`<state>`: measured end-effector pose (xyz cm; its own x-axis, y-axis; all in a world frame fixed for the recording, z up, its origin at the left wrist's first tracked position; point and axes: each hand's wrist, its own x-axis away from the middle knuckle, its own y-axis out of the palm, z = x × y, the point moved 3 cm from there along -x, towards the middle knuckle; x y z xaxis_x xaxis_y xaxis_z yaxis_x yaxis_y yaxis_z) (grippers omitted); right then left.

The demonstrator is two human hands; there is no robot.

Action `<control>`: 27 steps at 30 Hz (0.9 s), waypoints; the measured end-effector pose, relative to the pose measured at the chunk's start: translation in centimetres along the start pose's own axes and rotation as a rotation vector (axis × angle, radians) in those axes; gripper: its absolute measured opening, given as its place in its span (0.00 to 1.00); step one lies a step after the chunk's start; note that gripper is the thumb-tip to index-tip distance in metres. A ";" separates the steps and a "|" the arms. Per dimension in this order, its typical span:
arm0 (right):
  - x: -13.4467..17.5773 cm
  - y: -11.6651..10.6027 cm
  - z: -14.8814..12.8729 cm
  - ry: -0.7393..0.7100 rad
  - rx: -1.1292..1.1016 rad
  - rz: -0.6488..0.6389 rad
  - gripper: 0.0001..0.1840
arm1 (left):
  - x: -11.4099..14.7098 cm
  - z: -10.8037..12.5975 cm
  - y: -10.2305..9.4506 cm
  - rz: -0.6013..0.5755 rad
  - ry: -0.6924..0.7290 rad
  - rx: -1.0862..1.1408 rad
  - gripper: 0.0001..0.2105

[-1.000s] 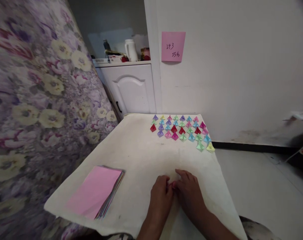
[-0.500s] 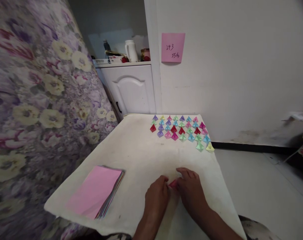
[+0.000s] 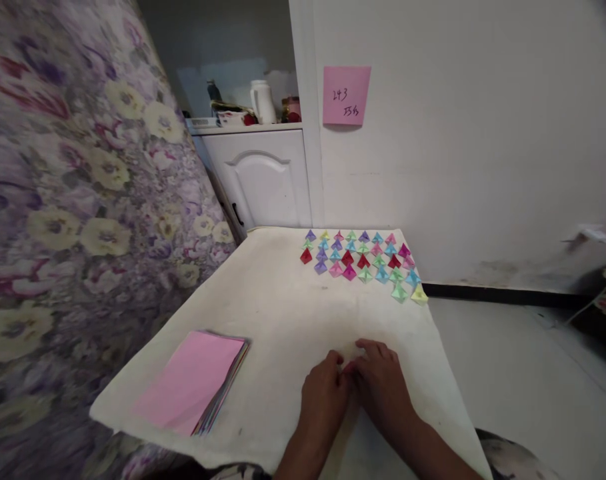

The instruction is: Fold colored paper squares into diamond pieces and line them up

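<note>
Near the table's front, a small red folded paper (image 3: 349,367) is pinched between my two hands, with most of it hidden by the fingers. My left hand (image 3: 327,390) is closed at its left side, thumb and forefinger together. On the other side my right hand (image 3: 380,377) grips it too, fingers curled. Several small folded paper pieces (image 3: 364,261) in red, pink, green, blue, purple and yellow stand in rows at the table's far right. To the left lies a stack of coloured paper (image 3: 195,380) with a pink sheet on top.
A cream cloth covers the table (image 3: 283,313). A floral curtain (image 3: 107,240) hangs along the left side. Behind are a white cabinet (image 3: 267,177) with a white jug (image 3: 263,101) on its shelf, and a wall with a pink note (image 3: 346,95).
My left hand has moved slightly right, closer to my right hand. Less of the red paper shows between the fingers now.
</note>
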<state>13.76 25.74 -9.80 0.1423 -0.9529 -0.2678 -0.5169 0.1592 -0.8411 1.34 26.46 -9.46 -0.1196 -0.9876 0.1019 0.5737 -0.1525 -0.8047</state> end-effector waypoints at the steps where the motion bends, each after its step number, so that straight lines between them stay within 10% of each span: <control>1: 0.0 0.1 0.0 -0.001 -0.001 0.003 0.08 | 0.0 0.0 0.0 -0.001 -0.004 0.001 0.09; 27: 0.1 0.3 1.9 -0.358 -0.068 -0.101 0.12 | -1.1 0.3 0.7 -0.086 0.226 -0.104 0.07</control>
<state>15.27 26.20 -10.95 0.4747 -0.8107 -0.3427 -0.5386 0.0403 -0.8416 2.10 27.42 -9.92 -0.3488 -0.9359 0.0491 0.4682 -0.2194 -0.8560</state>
